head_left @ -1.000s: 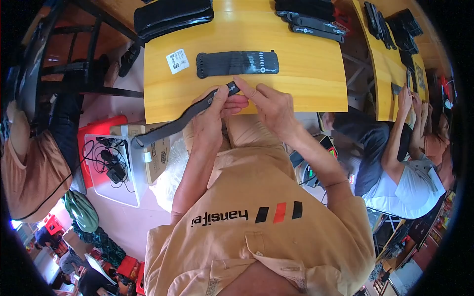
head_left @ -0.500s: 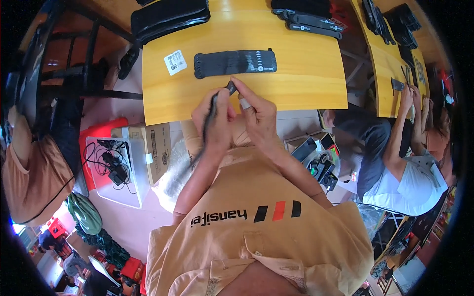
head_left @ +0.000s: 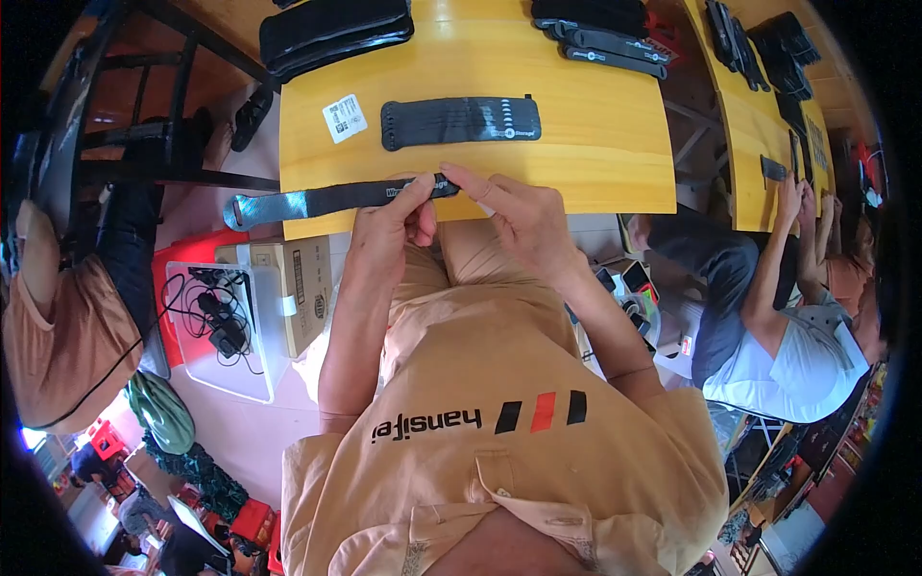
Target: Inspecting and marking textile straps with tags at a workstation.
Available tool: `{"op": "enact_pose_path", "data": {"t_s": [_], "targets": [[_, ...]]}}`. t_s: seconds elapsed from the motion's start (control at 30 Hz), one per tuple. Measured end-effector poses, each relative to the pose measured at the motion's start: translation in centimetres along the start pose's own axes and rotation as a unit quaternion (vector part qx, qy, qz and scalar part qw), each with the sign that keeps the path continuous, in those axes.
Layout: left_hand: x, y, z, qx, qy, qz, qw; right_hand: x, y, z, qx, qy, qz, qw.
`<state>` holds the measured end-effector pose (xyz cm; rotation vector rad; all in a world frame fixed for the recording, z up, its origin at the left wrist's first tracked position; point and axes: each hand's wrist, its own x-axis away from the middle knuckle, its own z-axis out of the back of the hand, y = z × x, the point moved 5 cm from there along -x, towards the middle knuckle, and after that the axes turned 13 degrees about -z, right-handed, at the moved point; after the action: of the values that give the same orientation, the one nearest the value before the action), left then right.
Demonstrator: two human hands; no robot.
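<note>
Clear bin (head_left: 235, 380): black cables (head_left: 227, 336). Left hand (head_left: 385, 233) grips black strap (head_left: 336, 199); right hand (head_left: 531, 216) at its tip, grip unclear.

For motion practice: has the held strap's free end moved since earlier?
Yes, up the picture: the strap's free end now crosses the left table edge.

Along the front edge of the smooth yellow wooden tabletop (head_left: 605, 173), a long black cloth-like strap (head_left: 336, 198) looks matt mid-length, glossy toward its left end.
</note>
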<state>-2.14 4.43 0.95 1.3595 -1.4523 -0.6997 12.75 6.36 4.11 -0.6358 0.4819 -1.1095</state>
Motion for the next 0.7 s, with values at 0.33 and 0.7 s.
{"op": "enact_pose_path", "data": {"t_s": [0.33, 0.7], "targets": [[-0.3, 0.3, 0.2, -0.082, -0.006, 0.029, 0.996, 0.7, 1.5, -2.1, -0.225, 0.094, 0.061, 0.968], [0.1, -1.6, 1.3, -0.116, -0.075, 0.089, 0.986, 0.4, 0.7, 0.2, 0.146, -0.055, 0.203, 0.967]]}}
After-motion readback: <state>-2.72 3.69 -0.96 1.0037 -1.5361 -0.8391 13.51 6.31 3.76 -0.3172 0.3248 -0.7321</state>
